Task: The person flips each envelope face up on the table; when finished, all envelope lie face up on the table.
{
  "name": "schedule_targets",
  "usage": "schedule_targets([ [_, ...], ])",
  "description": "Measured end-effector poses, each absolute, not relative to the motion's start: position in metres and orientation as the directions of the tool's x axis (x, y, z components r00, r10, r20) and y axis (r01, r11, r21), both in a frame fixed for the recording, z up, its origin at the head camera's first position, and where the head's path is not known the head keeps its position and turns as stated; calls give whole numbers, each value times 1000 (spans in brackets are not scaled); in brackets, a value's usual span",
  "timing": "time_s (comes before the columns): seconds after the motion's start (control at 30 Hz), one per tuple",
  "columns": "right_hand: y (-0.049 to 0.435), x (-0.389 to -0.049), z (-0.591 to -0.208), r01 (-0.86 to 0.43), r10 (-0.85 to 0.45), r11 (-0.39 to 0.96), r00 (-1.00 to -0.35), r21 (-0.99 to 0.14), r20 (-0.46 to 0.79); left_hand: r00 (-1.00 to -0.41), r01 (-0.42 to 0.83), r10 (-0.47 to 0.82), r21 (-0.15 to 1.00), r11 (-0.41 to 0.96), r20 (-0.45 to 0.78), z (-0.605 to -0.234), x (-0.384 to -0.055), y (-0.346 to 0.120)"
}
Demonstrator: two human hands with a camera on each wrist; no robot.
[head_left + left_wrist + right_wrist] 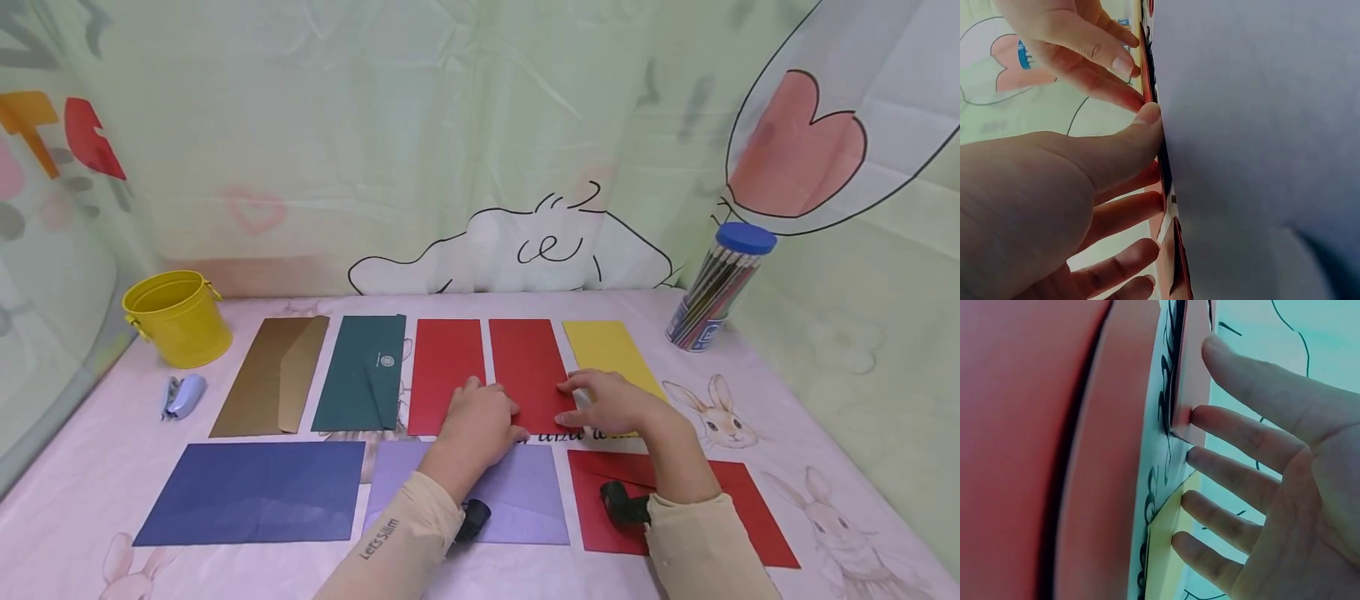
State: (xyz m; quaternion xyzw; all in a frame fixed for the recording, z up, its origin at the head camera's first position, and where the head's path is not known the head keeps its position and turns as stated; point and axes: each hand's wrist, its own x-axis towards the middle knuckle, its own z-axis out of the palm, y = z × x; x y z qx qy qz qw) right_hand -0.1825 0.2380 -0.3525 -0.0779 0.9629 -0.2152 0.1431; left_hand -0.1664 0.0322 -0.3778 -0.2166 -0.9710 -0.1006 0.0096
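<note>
In the head view, two red envelopes stand side by side in the back row: a left red envelope (447,358) and a right red envelope (527,358). My left hand (480,425) lies over the strip between them, its thumb at the right one's near edge and its other fingertips spread lower down. My right hand (611,402) touches that envelope's right side with spread fingers, partly covering the yellow envelope (603,337). In the right wrist view the index fingertip meets a red envelope's corner (1184,422), and lower fingers reach the yellow paper (1169,531).
Left of these lie a green envelope (360,358) and a brown one (262,367). Nearer me are blue (255,492), lilac (517,500) and red (750,508) envelopes. A yellow bucket (187,325), a small lilac stapler (183,396) and a pencil tub (720,287) stand around them.
</note>
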Motion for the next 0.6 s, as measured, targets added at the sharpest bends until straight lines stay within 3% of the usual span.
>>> schedule_targets([
  [0.17, 245, -182, -350, -100, -229, 864, -951, -493, -209, -879, 475, 462, 111, 873, 119, -375, -166, 34],
  [0.47, 250, -186, -345, -23, -144, 818, -975, -575, -166, -829, 476, 388, 147, 867, 402, -364, -165, 34],
  [0.6, 242, -186, -344, -41, -185, 772, -969, -634, -163, -866, 400, 225, 348, 848, 446, -355, -162, 35],
])
